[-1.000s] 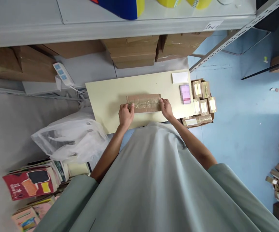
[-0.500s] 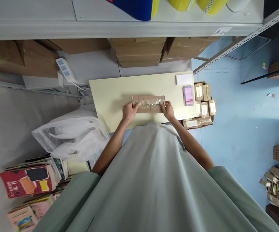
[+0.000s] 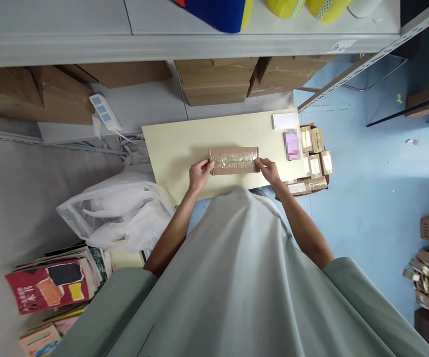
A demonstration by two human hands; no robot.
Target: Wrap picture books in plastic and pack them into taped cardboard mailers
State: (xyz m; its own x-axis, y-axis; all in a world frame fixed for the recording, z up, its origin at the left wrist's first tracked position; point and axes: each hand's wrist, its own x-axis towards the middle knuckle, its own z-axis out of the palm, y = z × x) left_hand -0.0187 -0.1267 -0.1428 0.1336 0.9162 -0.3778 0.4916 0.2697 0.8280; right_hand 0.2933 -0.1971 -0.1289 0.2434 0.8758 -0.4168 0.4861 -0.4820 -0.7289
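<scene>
A long brown cardboard box (image 3: 234, 167), with shiny clear tape along its middle, is between my hands over the pale yellow tabletop (image 3: 177, 139). My left hand (image 3: 200, 175) pinches its left end between thumb and fingers. At the opposite end, my right hand (image 3: 268, 170) grips the corner the same way. Whether the box rests on the table or is slightly raised, I cannot tell. To the right on the tabletop lie a white pad or label stack (image 3: 284, 121) and a purple-pink item (image 3: 292, 146), which is blurred.
An open carton of small taped boxes (image 3: 315, 163) stands right of the table. White plastic bags (image 3: 125, 208) and stacked books (image 3: 50, 282) are at left. Behind are a power strip (image 3: 105, 112), large cartons (image 3: 216, 82) and a metal shelf (image 3: 199, 48).
My thumbs have slid from the top of the box out to its ends, and my hands are slightly farther apart. The view has shifted a little.
</scene>
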